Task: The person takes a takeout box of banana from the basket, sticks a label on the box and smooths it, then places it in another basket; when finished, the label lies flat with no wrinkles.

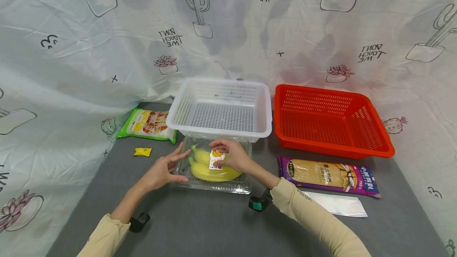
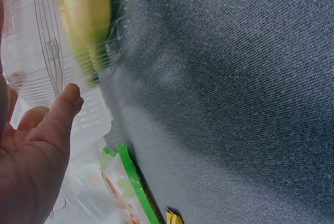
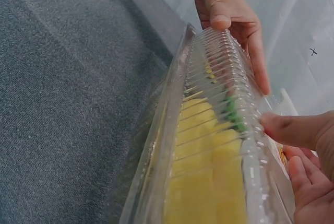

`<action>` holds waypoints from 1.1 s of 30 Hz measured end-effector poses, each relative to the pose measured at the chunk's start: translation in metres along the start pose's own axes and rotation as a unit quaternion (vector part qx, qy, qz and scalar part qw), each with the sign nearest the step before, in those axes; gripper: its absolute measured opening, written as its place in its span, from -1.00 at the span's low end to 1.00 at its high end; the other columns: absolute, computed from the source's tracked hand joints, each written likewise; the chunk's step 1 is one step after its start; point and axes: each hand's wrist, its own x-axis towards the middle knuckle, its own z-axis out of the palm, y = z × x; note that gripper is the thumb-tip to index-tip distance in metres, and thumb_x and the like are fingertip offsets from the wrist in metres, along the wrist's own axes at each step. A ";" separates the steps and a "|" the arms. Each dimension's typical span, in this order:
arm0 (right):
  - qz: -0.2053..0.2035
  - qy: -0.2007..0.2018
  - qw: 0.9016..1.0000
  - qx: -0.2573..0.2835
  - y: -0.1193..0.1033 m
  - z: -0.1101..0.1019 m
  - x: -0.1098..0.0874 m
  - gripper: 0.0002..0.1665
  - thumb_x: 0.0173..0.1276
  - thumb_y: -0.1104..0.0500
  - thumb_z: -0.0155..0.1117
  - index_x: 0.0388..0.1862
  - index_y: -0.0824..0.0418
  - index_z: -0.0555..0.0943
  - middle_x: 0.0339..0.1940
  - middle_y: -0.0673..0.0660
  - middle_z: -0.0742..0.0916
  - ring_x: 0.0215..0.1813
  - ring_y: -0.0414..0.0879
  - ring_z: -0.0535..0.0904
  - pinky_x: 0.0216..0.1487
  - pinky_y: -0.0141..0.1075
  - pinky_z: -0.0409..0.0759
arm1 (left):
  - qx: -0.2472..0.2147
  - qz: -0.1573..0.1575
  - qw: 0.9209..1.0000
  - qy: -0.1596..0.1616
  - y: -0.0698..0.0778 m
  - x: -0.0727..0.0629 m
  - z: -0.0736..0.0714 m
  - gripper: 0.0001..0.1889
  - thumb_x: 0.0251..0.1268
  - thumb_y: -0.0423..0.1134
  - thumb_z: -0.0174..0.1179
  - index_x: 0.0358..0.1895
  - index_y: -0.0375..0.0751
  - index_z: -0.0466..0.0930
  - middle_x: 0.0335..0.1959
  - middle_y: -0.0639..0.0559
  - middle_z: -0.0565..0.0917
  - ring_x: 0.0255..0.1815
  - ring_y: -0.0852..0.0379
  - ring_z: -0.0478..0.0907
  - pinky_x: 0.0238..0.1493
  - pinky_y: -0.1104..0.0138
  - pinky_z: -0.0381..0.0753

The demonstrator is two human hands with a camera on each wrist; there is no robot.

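Observation:
Yellow bananas [image 1: 214, 173] lie inside a clear plastic clamshell box [image 1: 235, 187], whose lid is down. My left hand [image 1: 162, 173] spans the box's left side, thumb at the front edge and fingers farther back; its thumb [image 2: 65, 106] touches the box in the left wrist view. Over the lid is my right hand [image 1: 232, 156], with thumb and bent fingers at a small banana-picture label [image 1: 216, 158]. Part of that label is covered by the thumb. In the right wrist view the right thumb [image 3: 292, 130] touches the lid's ridged edge.
Behind the box stand a white basket [image 1: 264, 130] and a red basket [image 1: 335, 146]. A green-edged food bag [image 1: 150, 124] and a small yellow packet [image 1: 143, 152] lie left. On the right are a purple pasta pack [image 1: 328, 175] and a white paper strip [image 1: 335, 204].

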 end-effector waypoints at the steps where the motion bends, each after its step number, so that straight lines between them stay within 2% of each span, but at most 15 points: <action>1: -0.002 -0.006 1.000 -0.003 0.000 -0.001 0.000 -0.35 0.07 0.43 0.45 0.18 0.45 0.47 0.13 0.34 0.60 0.21 0.11 0.51 0.22 -0.35 0.43 | 0.001 0.001 1.000 -0.001 0.000 0.001 0.000 -0.11 -0.03 -0.19 0.46 0.44 -0.21 0.23 0.54 -0.23 -0.18 0.41 -0.34 0.06 0.17 -0.03 0.40; 8: -0.025 -0.030 0.999 -0.011 -0.002 -0.008 0.001 -0.23 -0.01 0.40 0.52 0.22 0.45 0.44 0.19 0.35 0.56 0.26 0.11 0.46 0.25 -0.33 0.40 | 0.006 0.006 1.000 0.004 0.002 0.004 -0.003 -0.11 -0.02 -0.21 0.46 0.44 -0.22 0.22 0.54 -0.24 -0.18 0.42 -0.34 0.05 0.17 -0.03 0.40; 9: -0.027 -0.032 0.999 -0.007 -0.002 -0.008 0.001 -0.23 -0.01 0.40 0.52 0.23 0.45 0.43 0.20 0.35 0.56 0.27 0.11 0.46 0.26 -0.33 0.40 | 0.009 0.006 1.000 0.003 0.002 0.004 -0.003 -0.10 -0.02 -0.21 0.46 0.44 -0.22 0.22 0.54 -0.24 -0.18 0.40 -0.33 0.11 0.16 -0.01 0.43; 11: -0.032 -0.033 0.999 0.016 -0.001 -0.009 -0.001 -0.24 0.01 0.42 0.50 0.23 0.46 0.42 0.21 0.36 0.54 0.29 0.12 0.44 0.27 -0.31 0.39 | 0.017 0.010 1.000 -0.002 0.002 0.003 -0.003 -0.10 -0.02 -0.21 0.46 0.45 -0.22 0.21 0.54 -0.25 -0.18 0.39 -0.33 0.14 0.13 0.05 0.48; 12: -0.032 -0.032 0.998 0.035 0.000 -0.009 -0.003 -0.25 0.03 0.43 0.48 0.24 0.46 0.42 0.22 0.37 0.54 0.30 0.12 0.43 0.27 -0.30 0.39 | 0.015 0.011 1.000 -0.006 0.002 0.003 -0.004 -0.10 -0.01 -0.23 0.45 0.45 -0.22 0.19 0.54 -0.24 -0.19 0.29 -0.31 0.32 0.05 0.13 0.56; 14: -0.039 -0.025 0.996 0.076 0.001 -0.010 -0.007 -0.28 0.06 0.47 0.44 0.23 0.48 0.41 0.23 0.40 0.52 0.31 0.14 0.42 0.28 -0.26 0.39 | 0.004 0.017 1.000 -0.016 -0.001 0.001 -0.005 -0.11 0.03 -0.28 0.43 0.47 -0.23 0.16 0.54 -0.24 -0.22 0.24 -0.30 0.35 -0.12 0.21 0.59; 18: -0.073 0.014 0.989 0.125 0.005 -0.009 -0.017 -0.43 0.13 0.52 0.34 0.16 0.55 0.44 0.20 0.48 0.51 0.28 0.21 0.44 0.25 -0.17 0.42 | -0.047 0.036 0.998 -0.031 -0.006 -0.001 -0.010 -0.14 0.17 -0.36 0.31 0.51 -0.22 0.04 0.55 -0.24 -0.25 0.35 -0.33 0.22 0.10 0.10 0.51; 19: -0.082 0.027 0.988 0.124 0.005 -0.009 -0.020 -0.47 0.15 0.52 0.33 0.13 0.55 0.46 0.20 0.48 0.51 0.26 0.20 0.46 0.25 -0.17 0.42 | -0.056 0.041 0.997 -0.029 -0.006 -0.001 -0.013 -0.18 0.22 -0.36 0.27 0.51 -0.24 0.03 0.55 -0.24 -0.23 0.44 -0.35 0.02 0.20 0.05 0.40; 21: -0.096 0.052 0.987 0.118 0.006 -0.009 -0.026 -0.54 0.19 0.50 0.31 0.09 0.55 0.50 0.19 0.46 0.53 0.25 0.18 0.47 0.25 -0.19 0.42 | -0.058 0.049 0.997 -0.009 -0.006 0.001 -0.019 -0.26 0.31 -0.33 0.19 0.50 -0.28 0.04 0.54 -0.23 -0.15 0.46 -0.30 -0.03 0.27 0.10 0.27; 24: -0.109 0.086 0.985 0.100 0.006 -0.008 -0.036 -0.61 0.24 0.45 0.30 0.06 0.52 0.53 0.22 0.37 0.55 0.28 0.12 0.46 0.26 -0.21 0.40 | -0.035 0.063 0.996 0.057 -0.004 0.006 -0.030 -0.39 0.37 -0.31 0.14 0.44 -0.34 0.18 0.50 -0.24 0.06 0.44 -0.18 0.11 0.22 0.36 0.37; 27: -0.114 0.120 0.982 0.086 0.006 -0.005 -0.047 -0.62 0.26 0.42 0.29 0.06 0.48 0.54 0.25 0.30 0.55 0.30 0.09 0.44 0.26 -0.17 0.40 | -0.003 0.081 0.989 0.124 -0.003 0.018 -0.042 -0.46 0.34 -0.34 0.18 0.36 -0.36 0.32 0.43 -0.24 0.23 0.38 -0.10 0.24 0.12 0.55 0.39; 29: -0.126 0.146 0.979 0.072 0.004 -0.002 -0.054 -0.63 0.24 0.45 0.30 0.04 0.49 0.55 0.23 0.32 0.56 0.29 0.12 0.45 0.23 -0.12 0.42 | 0.016 0.093 0.984 0.151 -0.003 0.030 -0.050 -0.48 0.28 -0.38 0.22 0.31 -0.37 0.39 0.40 -0.24 0.29 0.36 -0.12 0.28 0.12 0.46 0.44; 31: -0.142 0.171 0.974 0.049 -0.001 0.002 -0.061 -0.65 0.21 0.49 0.30 0.01 0.50 0.57 0.21 0.37 0.56 0.26 0.18 0.46 0.20 -0.08 0.44 | 0.055 0.103 0.979 0.167 -0.005 0.041 -0.057 -0.47 0.22 -0.40 0.27 0.28 -0.38 0.43 0.39 -0.24 0.32 0.33 -0.17 0.32 0.14 0.27 0.48; 33: -0.155 0.195 0.968 0.012 -0.007 0.006 -0.068 -0.66 0.16 0.51 0.34 -0.04 0.50 0.60 0.18 0.41 0.57 0.23 0.23 0.48 0.19 -0.09 0.46 | 0.099 0.108 0.974 0.172 -0.006 0.052 -0.063 -0.48 0.16 -0.39 0.32 0.24 -0.37 0.48 0.37 -0.26 0.33 0.35 -0.24 0.27 0.14 0.04 0.46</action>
